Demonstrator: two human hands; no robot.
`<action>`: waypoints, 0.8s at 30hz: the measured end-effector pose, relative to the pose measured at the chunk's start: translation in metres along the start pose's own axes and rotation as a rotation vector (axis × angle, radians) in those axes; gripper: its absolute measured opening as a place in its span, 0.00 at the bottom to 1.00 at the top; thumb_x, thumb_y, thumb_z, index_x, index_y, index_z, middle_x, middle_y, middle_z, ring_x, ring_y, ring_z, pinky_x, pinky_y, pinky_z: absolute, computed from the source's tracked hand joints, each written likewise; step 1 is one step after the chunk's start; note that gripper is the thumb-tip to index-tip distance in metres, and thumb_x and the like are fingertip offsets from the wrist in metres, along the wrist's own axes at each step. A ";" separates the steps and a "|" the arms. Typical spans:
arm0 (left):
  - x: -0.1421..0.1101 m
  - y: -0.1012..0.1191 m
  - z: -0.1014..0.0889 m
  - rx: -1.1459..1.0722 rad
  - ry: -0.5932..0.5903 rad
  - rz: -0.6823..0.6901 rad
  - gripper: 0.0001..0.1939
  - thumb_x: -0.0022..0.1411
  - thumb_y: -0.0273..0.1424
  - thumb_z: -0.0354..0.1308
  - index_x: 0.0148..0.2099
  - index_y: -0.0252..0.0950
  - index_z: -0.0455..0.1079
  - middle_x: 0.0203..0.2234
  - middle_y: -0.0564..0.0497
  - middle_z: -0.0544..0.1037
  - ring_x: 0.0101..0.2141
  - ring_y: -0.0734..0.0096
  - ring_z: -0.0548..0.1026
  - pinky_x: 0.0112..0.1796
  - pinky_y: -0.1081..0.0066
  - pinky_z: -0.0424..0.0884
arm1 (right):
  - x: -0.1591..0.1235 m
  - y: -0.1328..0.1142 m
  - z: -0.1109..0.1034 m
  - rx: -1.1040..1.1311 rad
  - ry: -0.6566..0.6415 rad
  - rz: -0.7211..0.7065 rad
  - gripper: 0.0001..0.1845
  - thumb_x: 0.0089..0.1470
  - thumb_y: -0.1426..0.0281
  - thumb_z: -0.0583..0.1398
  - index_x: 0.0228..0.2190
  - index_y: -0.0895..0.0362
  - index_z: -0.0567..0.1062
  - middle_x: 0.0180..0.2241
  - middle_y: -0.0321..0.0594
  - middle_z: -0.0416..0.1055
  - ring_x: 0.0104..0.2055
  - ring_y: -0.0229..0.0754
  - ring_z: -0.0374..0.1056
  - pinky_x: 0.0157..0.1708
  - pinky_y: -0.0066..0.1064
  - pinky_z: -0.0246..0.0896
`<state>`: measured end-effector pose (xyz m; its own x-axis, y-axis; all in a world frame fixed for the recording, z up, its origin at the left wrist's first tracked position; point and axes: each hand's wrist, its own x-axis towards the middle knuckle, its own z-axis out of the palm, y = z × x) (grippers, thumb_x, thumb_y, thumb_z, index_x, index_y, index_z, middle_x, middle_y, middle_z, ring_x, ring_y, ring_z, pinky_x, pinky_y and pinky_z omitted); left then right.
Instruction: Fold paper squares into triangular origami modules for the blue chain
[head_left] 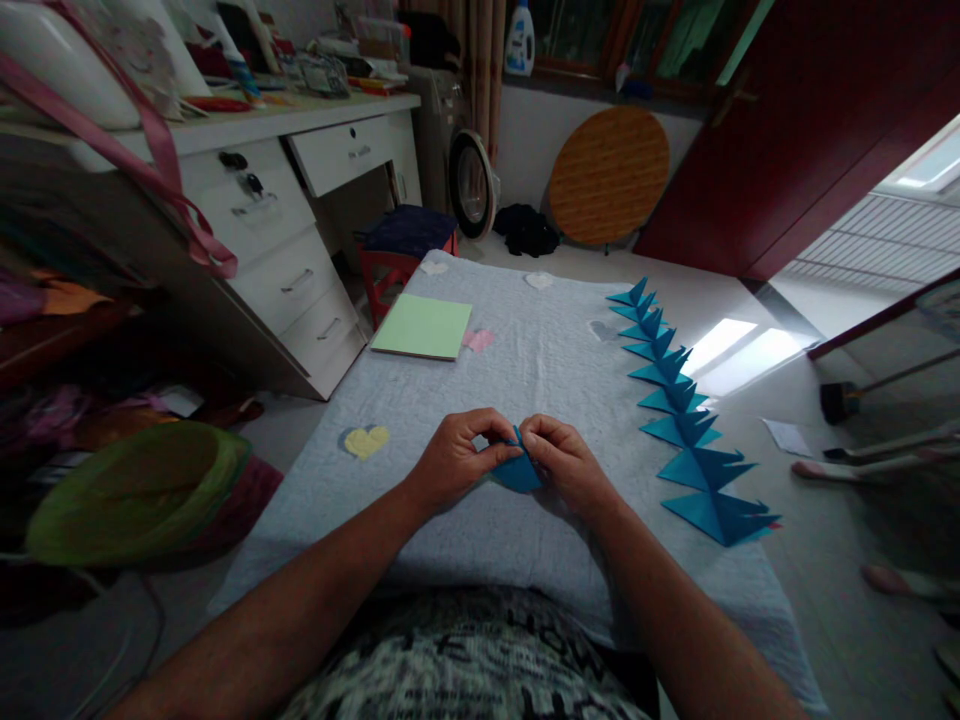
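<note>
My left grip (459,455) and right grip (562,455) are nearly together in front of me, each pinching the same small folded blue paper (517,476) between thumb and fingers along its upper part, its lower part fanning out below the fingertips. I have it just above the cloth-covered tabletop (536,375), close to my body. To the right, a row of blue folded pieces (694,468) runs away from me along the edge, each with pointed tips (they look rather like a spiky spine from up here). Left of my left grip lies a yellow heart (365,442) on the cloth; farther off, a square of light green paper (422,326) sits beside a pink patch (481,341). Beyond the far edge I see a stool (409,230), a machine with an open round door (474,185) and a round wooden board (609,175) leaning by the wall.
</note>
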<state>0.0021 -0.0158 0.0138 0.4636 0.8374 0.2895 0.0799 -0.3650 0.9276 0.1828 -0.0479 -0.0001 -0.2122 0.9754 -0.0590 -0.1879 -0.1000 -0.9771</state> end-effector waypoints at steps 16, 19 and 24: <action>-0.001 -0.002 0.002 0.001 -0.073 -0.011 0.05 0.58 0.30 0.66 0.33 0.34 0.77 0.26 0.52 0.80 0.28 0.72 0.76 0.34 0.72 0.69 | -0.001 0.000 0.001 0.248 -0.067 0.101 0.20 0.48 0.54 0.69 0.28 0.55 0.70 0.22 0.30 0.62 0.23 0.34 0.55 0.24 0.26 0.53; 0.000 -0.002 0.002 -0.004 -0.069 -0.016 0.07 0.59 0.33 0.67 0.33 0.34 0.77 0.25 0.51 0.79 0.28 0.71 0.76 0.33 0.72 0.70 | -0.001 0.001 0.000 0.213 -0.052 0.103 0.21 0.46 0.54 0.70 0.28 0.55 0.70 0.22 0.30 0.62 0.23 0.34 0.54 0.24 0.26 0.52; 0.001 -0.001 0.002 -0.011 -0.068 -0.016 0.09 0.59 0.36 0.67 0.32 0.34 0.77 0.25 0.51 0.80 0.28 0.71 0.76 0.33 0.72 0.71 | -0.001 0.000 -0.001 0.182 -0.048 0.078 0.21 0.46 0.53 0.70 0.28 0.55 0.71 0.22 0.30 0.62 0.22 0.32 0.53 0.22 0.25 0.51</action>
<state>0.0037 -0.0156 0.0126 0.5210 0.8136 0.2581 0.0780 -0.3465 0.9348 0.1834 -0.0486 -0.0006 -0.2774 0.9533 -0.1195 -0.3381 -0.2133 -0.9166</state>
